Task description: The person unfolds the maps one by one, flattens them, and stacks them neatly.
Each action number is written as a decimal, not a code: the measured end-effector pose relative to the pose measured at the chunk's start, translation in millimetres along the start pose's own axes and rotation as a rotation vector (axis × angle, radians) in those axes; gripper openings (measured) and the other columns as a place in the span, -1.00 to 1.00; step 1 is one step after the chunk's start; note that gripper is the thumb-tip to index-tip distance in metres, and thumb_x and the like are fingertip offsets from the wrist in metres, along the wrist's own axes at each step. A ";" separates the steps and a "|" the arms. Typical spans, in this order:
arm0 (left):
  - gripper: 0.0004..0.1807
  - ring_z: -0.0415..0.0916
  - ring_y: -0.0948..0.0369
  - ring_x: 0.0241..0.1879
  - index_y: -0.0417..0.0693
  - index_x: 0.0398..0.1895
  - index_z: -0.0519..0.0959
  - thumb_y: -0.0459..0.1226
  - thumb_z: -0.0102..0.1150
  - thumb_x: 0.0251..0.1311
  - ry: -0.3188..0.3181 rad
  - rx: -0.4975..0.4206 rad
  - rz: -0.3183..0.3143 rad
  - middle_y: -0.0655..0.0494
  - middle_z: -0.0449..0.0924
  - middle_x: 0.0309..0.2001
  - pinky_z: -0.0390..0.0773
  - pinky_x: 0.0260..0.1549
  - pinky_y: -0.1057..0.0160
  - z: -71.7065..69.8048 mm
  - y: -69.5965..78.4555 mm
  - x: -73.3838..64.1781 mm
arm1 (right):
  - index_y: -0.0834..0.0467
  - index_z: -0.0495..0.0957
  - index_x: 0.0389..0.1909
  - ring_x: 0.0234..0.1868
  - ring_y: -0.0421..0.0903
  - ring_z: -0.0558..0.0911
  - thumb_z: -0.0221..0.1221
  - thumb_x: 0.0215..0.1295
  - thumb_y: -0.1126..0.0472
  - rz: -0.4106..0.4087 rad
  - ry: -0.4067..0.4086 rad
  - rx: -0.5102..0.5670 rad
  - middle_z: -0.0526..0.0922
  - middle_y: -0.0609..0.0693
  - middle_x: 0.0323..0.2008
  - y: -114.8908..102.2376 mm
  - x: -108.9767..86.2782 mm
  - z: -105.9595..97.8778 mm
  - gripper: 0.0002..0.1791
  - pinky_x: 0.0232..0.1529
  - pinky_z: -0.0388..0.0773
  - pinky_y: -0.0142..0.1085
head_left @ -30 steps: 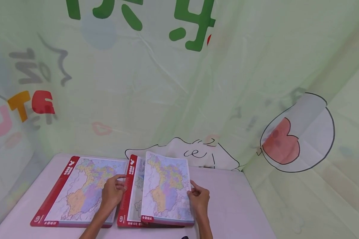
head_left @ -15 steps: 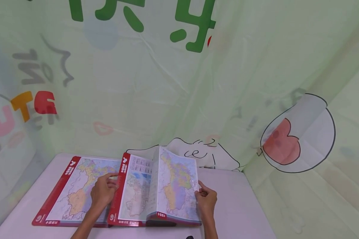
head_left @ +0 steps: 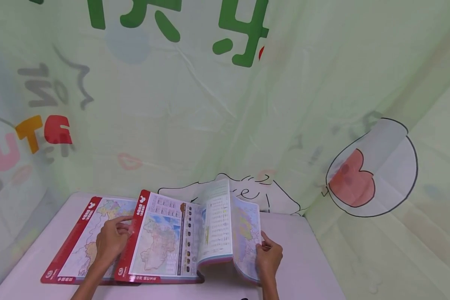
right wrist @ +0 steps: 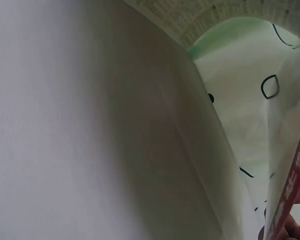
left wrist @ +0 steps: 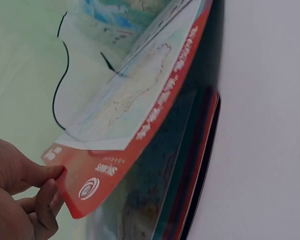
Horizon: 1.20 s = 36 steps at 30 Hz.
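Between the hands a folded map opens out, bent and raised at its middle. Its left panel, a map with a red border (head_left: 158,246), overlaps another red-edged map (head_left: 74,254) lying on the table. My left hand (head_left: 112,239) pinches the left red edge; the left wrist view shows thumb and fingers on the red corner (left wrist: 87,192), lifted above the stack. At the right, my right hand (head_left: 268,256) pinches the edge of a curled map panel (head_left: 247,233). A printed panel (head_left: 218,229) stands up between. The right wrist view shows only some fingers (right wrist: 292,230), near a red edge.
The pale table (head_left: 296,254) runs beyond the maps to the right. A small dark object (head_left: 243,298) shows at the bottom edge of the head view. Behind hangs a light green curtain (head_left: 153,104) with printed letters and drawings.
The hands have moved apart, left hand leftward and right hand rightward. The map panels have spread, uncovering more of the red-bordered panel, and the middle panel has risen into a fold.
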State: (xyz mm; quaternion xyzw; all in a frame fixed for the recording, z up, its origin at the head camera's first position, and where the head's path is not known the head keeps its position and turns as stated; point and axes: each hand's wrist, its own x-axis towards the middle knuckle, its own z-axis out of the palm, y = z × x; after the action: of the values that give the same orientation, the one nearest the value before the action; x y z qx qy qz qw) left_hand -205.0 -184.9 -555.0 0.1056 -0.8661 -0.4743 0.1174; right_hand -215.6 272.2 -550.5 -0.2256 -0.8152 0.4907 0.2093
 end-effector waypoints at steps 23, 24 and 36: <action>-0.45 0.77 -0.35 -0.07 -0.47 0.36 0.56 -0.36 0.34 0.37 0.017 0.096 -0.019 -0.54 0.70 0.12 0.84 -0.34 -0.06 -52.2 -31.6 16.8 | 0.38 0.71 0.18 -0.46 0.18 0.57 0.06 0.09 0.55 -0.187 0.168 -0.178 0.73 0.43 -0.34 30.0 30.2 -15.0 -0.42 -0.45 0.34 -0.13; -0.45 0.77 -0.35 -0.09 -0.48 0.36 0.55 -0.35 0.34 0.37 0.014 0.096 -0.008 -0.55 0.69 0.11 0.84 -0.34 -0.07 -53.5 -32.2 17.1 | 0.38 0.71 0.18 -0.45 0.19 0.56 0.06 0.11 0.55 -0.191 0.164 -0.186 0.73 0.43 -0.33 31.3 34.1 -15.9 -0.42 -0.45 0.33 -0.13; -0.46 0.79 -0.37 -0.17 -0.58 0.29 0.55 -0.38 0.35 0.34 -0.005 0.104 0.033 -0.62 0.68 0.08 0.83 -0.42 -0.02 -61.6 -47.1 21.9 | 0.29 0.80 0.08 -0.39 0.26 0.62 0.13 -0.02 0.54 -0.207 0.196 -0.264 0.74 0.39 -0.33 66.3 65.5 -26.1 -0.42 -0.48 0.39 -0.02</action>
State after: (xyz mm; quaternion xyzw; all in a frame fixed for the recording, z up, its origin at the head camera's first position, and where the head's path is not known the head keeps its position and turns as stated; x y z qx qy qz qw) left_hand -203.7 -265.3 -560.4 0.0959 -0.8914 -0.4271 0.1173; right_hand -243.3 355.8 -590.7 -0.2130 -0.8670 0.3309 0.3057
